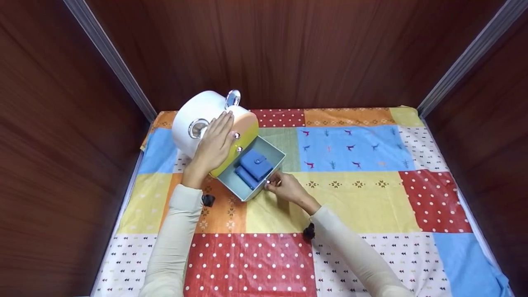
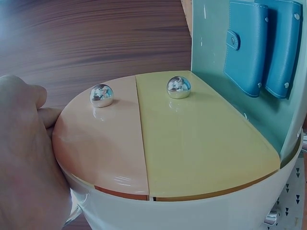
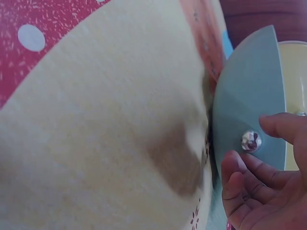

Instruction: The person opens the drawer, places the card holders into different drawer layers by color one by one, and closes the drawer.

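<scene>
Round white drawer box [image 1: 194, 119] sits at far-left of the patchwork cloth [image 1: 354, 194], close to the back wall and near the cloth's left edge; little room behind or left of it, lots of open cloth to the right and toward the person. Left hand [image 1: 215, 144] lies flat on the box top, fingers straight and spread, pressing, not curled round anything; its fingertips reach the peach drawer front [image 2: 103, 143] by one silver knob [image 2: 101, 95], w/ the yellow drawer front [image 2: 201, 139] next to it carrying a 2nd knob [image 2: 178, 87]. Bottom teal drawer [image 1: 272, 152] is pulled out toward mid-table, holding two blue wallets [image 1: 255, 164] side by side, snap tabs showing. Right hand [image 1: 284, 187] is at the drawer's front edge, fingers [image 3: 240, 177] curled about the small silver knob [image 3: 251, 140]; thumb above, fingers below, contact looks like a pinch but right wrist view is blurry, so grip not 100% certain. Hidden/cut off: box base under the left palm, the drawer's curved front mostly out of frame in right wrist view, cloth close-up there out of focus. Left wrist view shows the hand only as a blurred mass at the left edge. Both sleeves [image 1: 173, 239] cut off at bottom edge of head view.
</scene>
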`<act>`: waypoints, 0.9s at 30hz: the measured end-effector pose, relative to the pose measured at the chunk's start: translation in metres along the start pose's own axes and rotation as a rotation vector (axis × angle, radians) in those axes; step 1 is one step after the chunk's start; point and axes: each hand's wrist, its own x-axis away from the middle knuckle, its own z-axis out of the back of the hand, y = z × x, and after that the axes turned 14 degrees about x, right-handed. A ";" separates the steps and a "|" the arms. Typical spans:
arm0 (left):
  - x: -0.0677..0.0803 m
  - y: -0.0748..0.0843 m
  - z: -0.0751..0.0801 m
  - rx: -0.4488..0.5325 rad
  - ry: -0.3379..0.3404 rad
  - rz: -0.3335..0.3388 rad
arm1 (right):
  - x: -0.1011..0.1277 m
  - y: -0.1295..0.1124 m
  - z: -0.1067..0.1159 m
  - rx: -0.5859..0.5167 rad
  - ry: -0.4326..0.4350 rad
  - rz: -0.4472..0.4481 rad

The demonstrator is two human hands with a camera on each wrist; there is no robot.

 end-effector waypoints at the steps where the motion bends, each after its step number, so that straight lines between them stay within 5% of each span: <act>1: 0.000 0.000 0.000 0.001 -0.001 0.000 | 0.000 0.000 -0.001 0.008 0.000 0.000; 27: 0.001 0.002 0.001 0.005 0.000 -0.006 | 0.001 -0.008 -0.009 0.010 0.039 -0.044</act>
